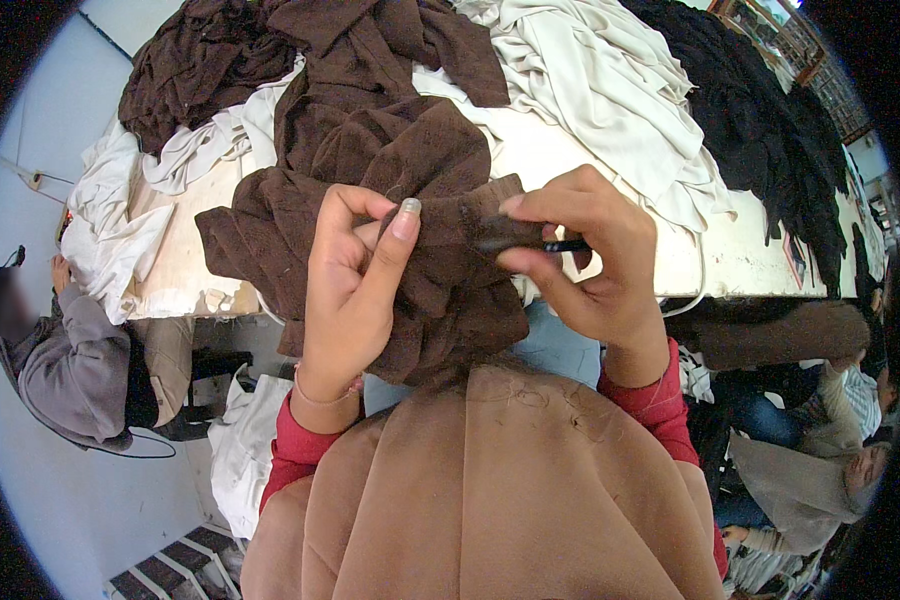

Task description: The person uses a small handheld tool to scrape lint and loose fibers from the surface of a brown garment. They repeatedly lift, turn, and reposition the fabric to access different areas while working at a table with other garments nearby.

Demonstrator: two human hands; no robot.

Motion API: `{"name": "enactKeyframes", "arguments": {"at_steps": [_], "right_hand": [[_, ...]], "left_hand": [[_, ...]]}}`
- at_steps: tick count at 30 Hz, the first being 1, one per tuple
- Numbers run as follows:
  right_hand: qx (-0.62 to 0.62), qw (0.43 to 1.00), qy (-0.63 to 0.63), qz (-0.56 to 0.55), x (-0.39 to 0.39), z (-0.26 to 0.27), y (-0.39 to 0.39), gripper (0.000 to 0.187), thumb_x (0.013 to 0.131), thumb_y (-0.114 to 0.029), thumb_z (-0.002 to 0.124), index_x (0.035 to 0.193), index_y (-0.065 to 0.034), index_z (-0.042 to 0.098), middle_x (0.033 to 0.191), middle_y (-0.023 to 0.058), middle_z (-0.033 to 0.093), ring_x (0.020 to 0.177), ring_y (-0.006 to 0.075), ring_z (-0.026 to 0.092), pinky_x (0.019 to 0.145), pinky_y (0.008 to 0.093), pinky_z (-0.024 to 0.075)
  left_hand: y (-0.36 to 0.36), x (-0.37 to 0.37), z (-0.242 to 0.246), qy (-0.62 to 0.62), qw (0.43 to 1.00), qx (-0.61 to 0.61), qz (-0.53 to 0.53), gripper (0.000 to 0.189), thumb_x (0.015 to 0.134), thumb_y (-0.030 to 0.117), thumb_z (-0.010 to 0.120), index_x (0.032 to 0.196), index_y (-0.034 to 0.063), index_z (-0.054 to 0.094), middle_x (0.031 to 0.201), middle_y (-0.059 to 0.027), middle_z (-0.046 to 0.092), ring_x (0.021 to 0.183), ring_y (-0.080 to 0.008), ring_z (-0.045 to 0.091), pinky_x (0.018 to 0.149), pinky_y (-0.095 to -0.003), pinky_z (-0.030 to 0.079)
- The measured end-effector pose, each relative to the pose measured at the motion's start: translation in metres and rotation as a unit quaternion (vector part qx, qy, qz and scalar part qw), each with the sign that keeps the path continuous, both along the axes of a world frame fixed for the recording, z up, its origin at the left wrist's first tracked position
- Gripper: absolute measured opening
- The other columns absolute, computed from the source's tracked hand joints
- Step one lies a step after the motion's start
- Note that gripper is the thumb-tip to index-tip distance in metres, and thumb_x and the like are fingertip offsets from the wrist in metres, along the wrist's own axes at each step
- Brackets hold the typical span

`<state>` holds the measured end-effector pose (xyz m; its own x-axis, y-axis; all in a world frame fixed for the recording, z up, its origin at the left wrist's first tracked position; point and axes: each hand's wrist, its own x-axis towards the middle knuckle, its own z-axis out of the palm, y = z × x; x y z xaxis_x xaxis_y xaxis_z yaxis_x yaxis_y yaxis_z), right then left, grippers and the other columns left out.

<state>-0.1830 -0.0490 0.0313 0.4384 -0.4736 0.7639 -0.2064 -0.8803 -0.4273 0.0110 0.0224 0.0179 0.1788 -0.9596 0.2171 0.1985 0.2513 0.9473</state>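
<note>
A dark brown knit garment (450, 277) lies bunched over the near table edge and hangs towards my lap. My left hand (364, 274) pinches a fold of it between thumb and fingers. To its right, my right hand (589, 255) holds a small dark tool (510, 234), blurred, against the garment's ribbed edge; its black end (566, 246) shows between thumb and fingers. What kind of tool it is I cannot tell. Loose threads cling to the brown cloth over my front.
On the pale table (720, 262) lie a dark brown heap (195, 67), white cloth (592, 97) and black cloth (757, 127). A co-worker in a grey top (82, 367) sits at the left; others sit at the right. White fabric (247, 442) hangs below the table at left.
</note>
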Motion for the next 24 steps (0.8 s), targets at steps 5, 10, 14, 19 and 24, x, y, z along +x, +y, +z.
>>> {"name": "enactKeyframes", "arguments": {"at_steps": [5, 10, 14, 19, 24], "right_hand": [[0.011, 0.992, 0.105, 0.064, -0.002, -0.015, -0.013, 0.024, 0.072, -0.006, 0.077, 0.096, -0.0075, 0.077, 0.071, 0.0028, 0.065, 0.058, 0.0162, 0.052, 0.052, 0.0278, 0.038], [0.193, 0.879, -0.147, 0.411, -0.01, -0.016, -0.024, 0.013, 0.079, -0.012, 0.077, 0.092, -0.0121, 0.075, 0.086, 0.0009, 0.07, 0.062, 0.015, 0.058, 0.053, 0.0289, 0.0411], [0.173, 0.946, -0.079, 0.263, -0.004, -0.004, -0.012, 0.011, 0.078, -0.008, 0.078, 0.089, -0.0082, 0.073, 0.085, 0.0007, 0.071, 0.06, 0.0142, 0.057, 0.052, 0.0279, 0.0404], [0.166, 0.982, -0.055, 0.078, 0.012, -0.006, -0.004, 0.012, 0.074, -0.004, 0.081, 0.082, -0.0068, 0.072, 0.071, -0.0001, 0.061, 0.058, 0.0097, 0.046, 0.052, 0.0248, 0.0319], [0.266, 0.744, -0.272, 0.55, -0.011, -0.006, -0.027, 0.015, 0.077, -0.015, 0.081, 0.083, -0.0047, 0.072, 0.079, 0.0039, 0.067, 0.067, 0.018, 0.062, 0.062, 0.0335, 0.0492]], "left_hand": [[-0.004, 0.007, -0.007, 0.036, 0.998, 0.036, -0.027, 0.015, 0.103, 0.015, 0.056, 0.106, 0.006, 0.044, 0.08, 0.001, 0.061, 0.073, -0.0004, 0.048, 0.065, -0.017, 0.037], [-0.008, 0.009, -0.01, 0.052, 0.998, 0.041, -0.015, 0.015, 0.103, 0.015, 0.057, 0.106, 0.0065, 0.045, 0.079, 0.0021, 0.061, 0.072, -0.0001, 0.048, 0.063, -0.0182, 0.039], [-0.007, 0.005, -0.007, 0.039, 0.997, 0.061, -0.015, 0.014, 0.103, 0.014, 0.057, 0.105, 0.0066, 0.045, 0.078, 0.0026, 0.061, 0.072, -0.0001, 0.048, 0.063, -0.0188, 0.039], [-0.002, 0.001, -0.004, 0.006, 0.996, 0.059, -0.064, 0.013, 0.102, 0.011, 0.056, 0.105, 0.0059, 0.045, 0.08, 0.0021, 0.061, 0.072, -0.0008, 0.048, 0.063, -0.0182, 0.038], [-0.001, 0.009, -0.004, -0.027, 0.998, 0.011, -0.054, 0.014, 0.102, 0.01, 0.056, 0.106, 0.0056, 0.044, 0.083, 0.002, 0.059, 0.073, -0.001, 0.045, 0.065, -0.0179, 0.037]]}}
